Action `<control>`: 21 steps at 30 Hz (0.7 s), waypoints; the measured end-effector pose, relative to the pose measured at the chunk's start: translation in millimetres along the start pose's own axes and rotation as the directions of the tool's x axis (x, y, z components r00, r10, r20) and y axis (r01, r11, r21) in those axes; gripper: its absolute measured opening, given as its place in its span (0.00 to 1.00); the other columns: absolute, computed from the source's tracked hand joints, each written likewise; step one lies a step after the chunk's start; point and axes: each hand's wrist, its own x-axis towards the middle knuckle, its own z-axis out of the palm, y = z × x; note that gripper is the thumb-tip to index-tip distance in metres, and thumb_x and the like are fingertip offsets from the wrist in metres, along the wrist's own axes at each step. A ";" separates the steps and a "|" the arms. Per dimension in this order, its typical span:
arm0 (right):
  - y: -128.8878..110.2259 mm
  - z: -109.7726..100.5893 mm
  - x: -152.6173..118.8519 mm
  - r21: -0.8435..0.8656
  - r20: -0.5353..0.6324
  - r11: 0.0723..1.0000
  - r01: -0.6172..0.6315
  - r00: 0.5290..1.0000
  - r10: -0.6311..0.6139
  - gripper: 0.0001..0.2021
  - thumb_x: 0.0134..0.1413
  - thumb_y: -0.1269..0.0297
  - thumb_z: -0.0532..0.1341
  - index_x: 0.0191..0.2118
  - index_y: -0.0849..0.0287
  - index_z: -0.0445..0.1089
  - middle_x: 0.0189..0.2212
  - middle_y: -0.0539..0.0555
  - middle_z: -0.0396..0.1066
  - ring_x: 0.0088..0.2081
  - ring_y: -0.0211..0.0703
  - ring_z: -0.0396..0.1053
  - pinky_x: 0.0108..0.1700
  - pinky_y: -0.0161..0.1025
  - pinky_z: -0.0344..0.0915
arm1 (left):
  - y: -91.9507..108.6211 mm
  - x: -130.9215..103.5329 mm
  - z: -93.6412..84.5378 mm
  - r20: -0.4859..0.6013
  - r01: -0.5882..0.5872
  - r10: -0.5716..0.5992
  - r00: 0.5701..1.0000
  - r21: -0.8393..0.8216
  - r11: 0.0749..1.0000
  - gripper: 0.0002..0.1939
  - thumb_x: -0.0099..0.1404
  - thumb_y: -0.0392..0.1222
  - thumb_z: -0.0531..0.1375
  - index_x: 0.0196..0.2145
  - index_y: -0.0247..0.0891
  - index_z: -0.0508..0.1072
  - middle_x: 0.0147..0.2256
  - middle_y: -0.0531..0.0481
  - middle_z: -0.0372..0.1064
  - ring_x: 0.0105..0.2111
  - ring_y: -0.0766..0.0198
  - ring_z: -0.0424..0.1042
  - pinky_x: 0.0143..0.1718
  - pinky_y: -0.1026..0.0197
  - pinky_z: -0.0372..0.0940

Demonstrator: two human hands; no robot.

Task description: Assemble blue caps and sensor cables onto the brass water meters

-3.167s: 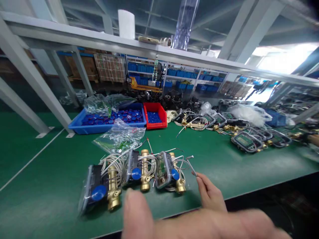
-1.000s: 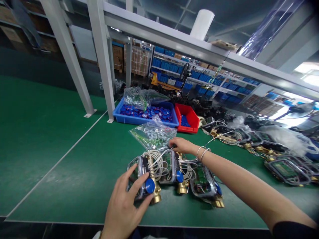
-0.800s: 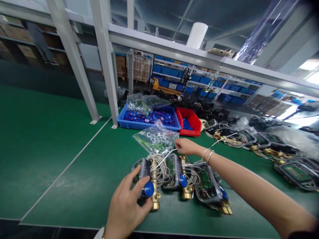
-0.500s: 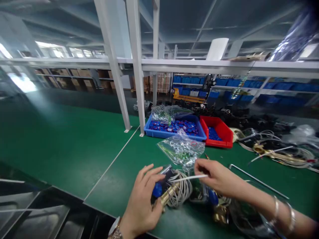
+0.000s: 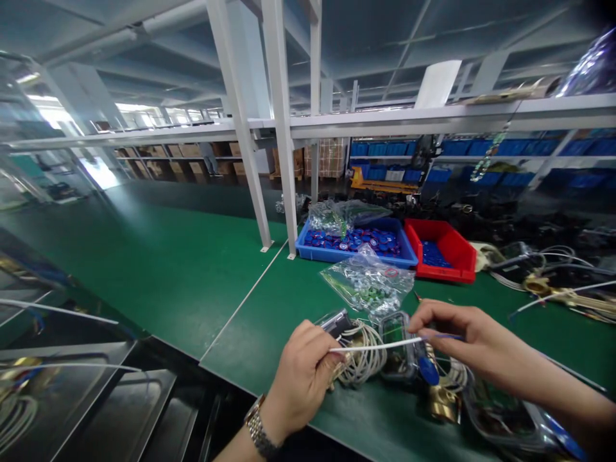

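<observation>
The left hand (image 5: 308,372) and right hand (image 5: 450,330) each pinch the white cable (image 5: 375,347), stretched between them over the green table (image 5: 192,263); its left end is hidden in the left fingers. Below it, a wire coil (image 5: 363,359) and the left hand cover much of one meter (image 5: 337,323). The right forearm partly hides another meter (image 5: 500,410), blurred at the lower right. The bag (image 5: 370,282) lies before the blue tray (image 5: 356,256), its small contents hard to make out.
</observation>
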 end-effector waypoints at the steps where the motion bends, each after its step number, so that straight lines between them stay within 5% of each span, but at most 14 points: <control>1: 2.1 -4.4 -2.7 0.032 0.008 0.999 -0.014 1.000 0.014 0.11 0.63 0.53 0.60 0.38 0.55 0.71 0.36 0.53 0.72 0.40 0.46 0.69 0.42 0.41 0.65 | 3.0 0.9 1.2 -0.004 -0.019 0.019 1.000 0.000 1.000 0.14 0.75 0.43 0.52 0.34 0.39 0.73 0.31 0.48 0.69 0.35 0.60 0.63 0.38 0.55 0.55; 4: -1.1 -7.1 -12.3 0.083 0.127 0.995 -0.057 0.991 0.046 0.12 0.60 0.55 0.64 0.47 0.52 0.67 0.36 0.51 0.70 0.40 0.45 0.69 0.45 0.42 0.68 | 14.1 5.6 10.9 -0.002 -0.089 0.089 0.996 0.069 0.994 0.12 0.73 0.42 0.54 0.34 0.40 0.75 0.31 0.48 0.70 0.37 0.59 0.63 0.40 0.54 0.55; 8: -13.9 14.7 -22.0 0.116 0.304 0.988 -0.104 0.950 0.064 0.23 0.62 0.54 0.63 0.60 0.47 0.60 0.38 0.52 0.72 0.38 0.45 0.71 0.43 0.42 0.71 | 27.0 13.6 27.1 0.015 -0.183 0.183 0.983 0.163 0.970 0.12 0.72 0.45 0.56 0.33 0.40 0.75 0.29 0.49 0.70 0.36 0.59 0.62 0.40 0.52 0.54; 13: -19.2 54.3 -18.6 0.033 0.070 0.998 -0.051 0.996 0.049 0.08 0.61 0.54 0.62 0.40 0.52 0.70 0.40 0.53 0.74 0.42 0.47 0.70 0.47 0.42 0.68 | 32.8 18.3 37.4 -0.003 -0.225 0.231 0.973 0.208 0.952 0.13 0.72 0.44 0.55 0.31 0.39 0.72 0.27 0.49 0.68 0.33 0.60 0.61 0.36 0.53 0.53; 21: -14.7 55.5 -11.0 0.279 0.000 0.953 -0.114 0.993 0.118 0.17 0.59 0.47 0.62 0.30 0.56 0.66 0.24 0.48 0.64 0.28 0.38 0.62 0.31 0.35 0.61 | 32.8 15.0 39.4 0.003 -0.229 0.237 0.972 0.261 0.938 0.14 0.72 0.44 0.55 0.30 0.39 0.72 0.27 0.49 0.69 0.32 0.61 0.64 0.38 0.52 0.57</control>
